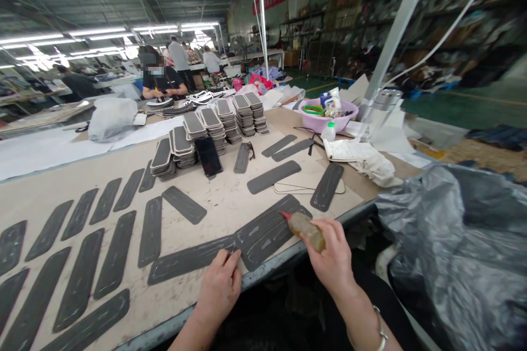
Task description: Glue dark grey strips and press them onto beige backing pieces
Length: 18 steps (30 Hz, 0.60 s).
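1. Bottle (308,230): squat, rounded, yellowish-brown, smeared surface; in R hand, nr table edge (269,276). Red nozzle (284,214): tapered, aimed L over the front strips; contact w/ them can't be told.
2. Front strips (267,247): two, dark grey, matte, long w/ rounded ends, lying side by side; glossy streaks on top.
3. Third strip (189,260): same shape & colour, L of the pair, its R end at L hand.
4. R hand (331,252): fingers & thumb wrapped round bottle's body, closed on it; bracelet (382,329), shiny, at wrist.
5. L hand (220,282): fingers curled, thumb & index tips close tog. at the strip ends; pinch or mere press, can't tell.
6. Loose strips (115,255): slanting rows on tan board (224,203), L side; many w/ glossy smears.
7. Stacks (181,140): grey tops, pale layered edges, rounded corners; phone (208,156), black slab, just in front.
8. Plastic sheet (461,241): silvery, crumpled, R of table.
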{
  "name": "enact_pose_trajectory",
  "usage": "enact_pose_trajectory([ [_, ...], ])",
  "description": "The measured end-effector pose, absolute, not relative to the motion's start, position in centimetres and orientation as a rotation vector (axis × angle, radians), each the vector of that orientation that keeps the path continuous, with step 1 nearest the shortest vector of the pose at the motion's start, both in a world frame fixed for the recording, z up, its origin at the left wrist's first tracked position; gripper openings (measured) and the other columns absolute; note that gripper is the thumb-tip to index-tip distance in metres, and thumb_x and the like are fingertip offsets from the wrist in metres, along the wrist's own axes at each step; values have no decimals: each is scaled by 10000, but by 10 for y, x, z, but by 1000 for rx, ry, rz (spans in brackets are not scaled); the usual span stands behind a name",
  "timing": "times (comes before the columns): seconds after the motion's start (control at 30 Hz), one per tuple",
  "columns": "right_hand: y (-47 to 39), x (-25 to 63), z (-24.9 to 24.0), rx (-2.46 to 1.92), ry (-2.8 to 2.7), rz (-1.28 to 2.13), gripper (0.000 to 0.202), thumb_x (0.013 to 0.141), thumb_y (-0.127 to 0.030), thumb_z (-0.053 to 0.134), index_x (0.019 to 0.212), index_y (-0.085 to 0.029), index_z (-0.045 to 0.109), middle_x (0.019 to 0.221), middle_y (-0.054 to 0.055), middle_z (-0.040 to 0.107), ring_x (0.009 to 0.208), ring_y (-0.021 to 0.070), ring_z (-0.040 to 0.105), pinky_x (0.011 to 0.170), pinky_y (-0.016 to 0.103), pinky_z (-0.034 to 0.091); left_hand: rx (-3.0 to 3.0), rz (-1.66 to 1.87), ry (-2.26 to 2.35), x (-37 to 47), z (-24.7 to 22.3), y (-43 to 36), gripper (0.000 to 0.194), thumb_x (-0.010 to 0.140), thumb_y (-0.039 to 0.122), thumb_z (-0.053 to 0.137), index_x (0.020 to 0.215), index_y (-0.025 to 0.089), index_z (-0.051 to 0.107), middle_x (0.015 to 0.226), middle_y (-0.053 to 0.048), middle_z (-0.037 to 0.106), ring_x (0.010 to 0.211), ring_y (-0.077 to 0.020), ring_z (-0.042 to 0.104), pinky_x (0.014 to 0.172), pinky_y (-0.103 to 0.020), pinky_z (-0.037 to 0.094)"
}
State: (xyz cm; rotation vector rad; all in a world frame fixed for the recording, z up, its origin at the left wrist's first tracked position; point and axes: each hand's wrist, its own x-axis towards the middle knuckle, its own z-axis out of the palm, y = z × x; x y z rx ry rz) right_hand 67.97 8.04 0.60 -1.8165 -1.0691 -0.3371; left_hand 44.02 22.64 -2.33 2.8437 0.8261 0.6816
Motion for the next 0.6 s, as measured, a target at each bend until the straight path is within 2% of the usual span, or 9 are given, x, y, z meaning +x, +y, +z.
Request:
enact_pose_trajectory([
  [0.13,77,697,8,-1846,-948,-474,254,879,-341,629,1086,-208,564,1066,99,521,984,266,543,881,458,480,2853,705,810,440,-23,227,339,878,120,394,1117,98,633,895,-95,565,754,-185,603,701,-311,550],
  [0.27,78,697,13,-1852,-929,-455,240,883,-348,622,1065,-205,560,1045,93,526,973,264,539,864,454,477,2856,712,799,440,-22,228,334,875,116,396,1108,106,636,891,-91,566,743,-177,607,689,-291,545],
  [0.5,80,671,13,-1623,-1169,-14,231,872,-252,628,1084,-235,538,1069,62,503,1003,221,522,894,376,455,2849,711,804,440,-23,227,333,877,121,395,1104,98,637,870,-89,563,740,-184,606,694,-303,547],
  [0.6,81,667,10,-1614,-1183,26,243,867,-241,631,1092,-237,540,1083,64,496,1015,221,518,896,367,455,2846,705,804,440,-22,227,333,881,123,391,1108,107,633,875,-88,568,740,-178,607,696,-297,548],
])
